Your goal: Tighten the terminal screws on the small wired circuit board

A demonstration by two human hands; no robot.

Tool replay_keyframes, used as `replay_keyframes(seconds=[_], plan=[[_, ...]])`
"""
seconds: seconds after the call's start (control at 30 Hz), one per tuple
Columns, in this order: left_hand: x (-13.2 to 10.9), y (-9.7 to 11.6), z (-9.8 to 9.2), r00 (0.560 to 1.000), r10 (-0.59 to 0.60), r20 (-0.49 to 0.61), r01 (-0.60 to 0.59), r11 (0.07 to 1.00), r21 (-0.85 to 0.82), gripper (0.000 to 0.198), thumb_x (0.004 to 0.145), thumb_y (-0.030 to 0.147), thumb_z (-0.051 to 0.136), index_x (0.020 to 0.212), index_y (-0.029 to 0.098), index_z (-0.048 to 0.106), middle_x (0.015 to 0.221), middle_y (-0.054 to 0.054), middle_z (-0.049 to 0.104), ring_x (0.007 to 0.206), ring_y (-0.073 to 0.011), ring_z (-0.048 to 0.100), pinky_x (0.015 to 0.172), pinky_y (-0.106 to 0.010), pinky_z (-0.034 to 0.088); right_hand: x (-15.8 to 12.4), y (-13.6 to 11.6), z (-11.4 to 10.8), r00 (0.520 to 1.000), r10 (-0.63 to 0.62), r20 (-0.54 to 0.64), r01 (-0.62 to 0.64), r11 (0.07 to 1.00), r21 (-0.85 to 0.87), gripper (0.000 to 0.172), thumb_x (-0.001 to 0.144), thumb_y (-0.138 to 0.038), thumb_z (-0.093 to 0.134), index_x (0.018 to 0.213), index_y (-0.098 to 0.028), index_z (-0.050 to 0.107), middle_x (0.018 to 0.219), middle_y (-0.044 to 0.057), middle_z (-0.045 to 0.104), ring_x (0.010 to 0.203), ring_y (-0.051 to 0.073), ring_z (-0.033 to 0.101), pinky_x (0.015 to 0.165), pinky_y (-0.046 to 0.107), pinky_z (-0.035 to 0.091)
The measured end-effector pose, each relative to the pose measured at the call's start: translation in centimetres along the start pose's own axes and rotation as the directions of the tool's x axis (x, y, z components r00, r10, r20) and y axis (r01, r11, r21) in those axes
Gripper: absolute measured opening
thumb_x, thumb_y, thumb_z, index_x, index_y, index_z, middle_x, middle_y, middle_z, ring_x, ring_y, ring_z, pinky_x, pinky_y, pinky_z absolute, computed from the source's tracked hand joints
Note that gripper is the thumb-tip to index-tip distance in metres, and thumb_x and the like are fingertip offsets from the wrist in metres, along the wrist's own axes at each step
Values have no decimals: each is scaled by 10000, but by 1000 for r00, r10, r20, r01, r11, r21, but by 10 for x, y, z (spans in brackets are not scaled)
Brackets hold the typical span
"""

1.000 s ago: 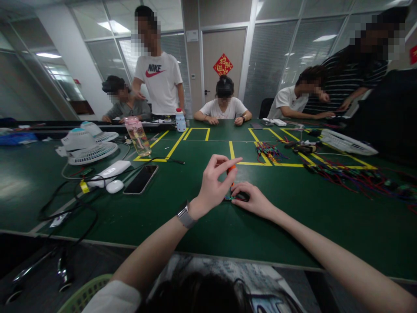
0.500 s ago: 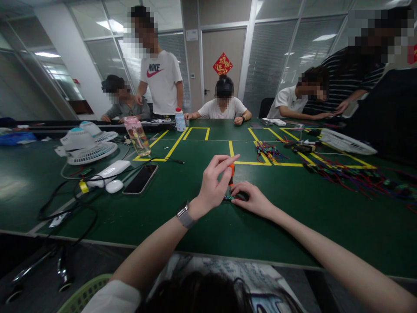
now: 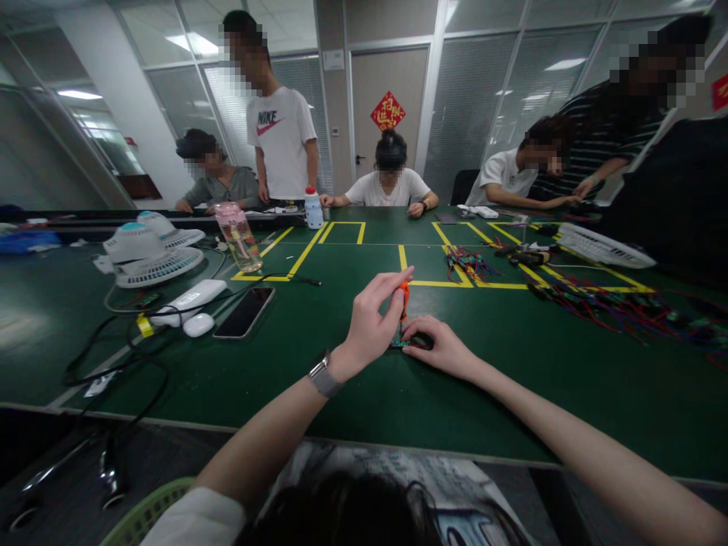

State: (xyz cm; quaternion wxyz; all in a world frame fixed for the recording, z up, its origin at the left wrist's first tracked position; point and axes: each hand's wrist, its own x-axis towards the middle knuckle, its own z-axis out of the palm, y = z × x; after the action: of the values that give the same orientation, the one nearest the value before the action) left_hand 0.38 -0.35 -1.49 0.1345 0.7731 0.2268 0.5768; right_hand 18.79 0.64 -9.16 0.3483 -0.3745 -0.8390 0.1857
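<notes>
An orange-handled screwdriver (image 3: 405, 301) stands nearly upright, with my left hand (image 3: 375, 315) closed round its handle from the left. Its thin shaft points down at a small green circuit board (image 3: 398, 344) on the table. My right hand (image 3: 437, 343) is closed at the board's right side, its fingertips pressing on the edge. Something dark, perhaps a cable, shows under the curve of the right fingers; I cannot make it out fully. The screwdriver's tip is too small to see clearly.
Left on the green table (image 3: 318, 402) lie a phone (image 3: 245, 312), a white case (image 3: 199, 324), cables, a clear bottle (image 3: 239, 238) and white fans (image 3: 151, 258). To the right are wired boards (image 3: 469, 263) and a wire bundle (image 3: 608, 303). Several people are across the table.
My left fingers have shifted slightly on the screwdriver handle, the index finger drawing in a little. My right hand stays at the board. The standing person on the left has lowered an arm.
</notes>
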Motion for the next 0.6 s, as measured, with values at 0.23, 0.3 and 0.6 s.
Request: replay_keyframes(seconds=[0.23, 0.3, 0.6], plan=[[2, 2, 0, 999, -36, -39, 40, 995, 91, 244, 893, 185, 583, 1116, 211, 676, 923, -32, 574, 863, -131, 571, 794, -255, 486, -1, 0, 0, 1000, -8, -10, 7, 1000, -10, 55, 789, -210, 695, 837, -208, 669, 965, 53, 705, 931, 236, 627, 883, 407, 438], [2, 3, -1, 999, -41, -7, 42, 996, 80, 286, 917, 182, 540, 1179, 217, 649, 963, -42, 569, 897, -135, 568, 816, -260, 484, -1, 1, 0, 1000, -11, -7, 11, 1000, -13, 44, 795, -218, 694, 830, -205, 671, 964, 55, 705, 926, 234, 626, 884, 408, 434], [1, 3, 0, 1000, 8, 0, -8, 999, 48, 307, 938, 133, 472, 1193, 210, 625, 1056, -59, 650, 964, -145, 606, 853, -274, 484, 0, 1, -1, 1000, -1, 5, 1, 1000, -17, 36, 789, -213, 704, 786, -198, 671, 971, 66, 707, 922, 239, 626, 876, 415, 437]])
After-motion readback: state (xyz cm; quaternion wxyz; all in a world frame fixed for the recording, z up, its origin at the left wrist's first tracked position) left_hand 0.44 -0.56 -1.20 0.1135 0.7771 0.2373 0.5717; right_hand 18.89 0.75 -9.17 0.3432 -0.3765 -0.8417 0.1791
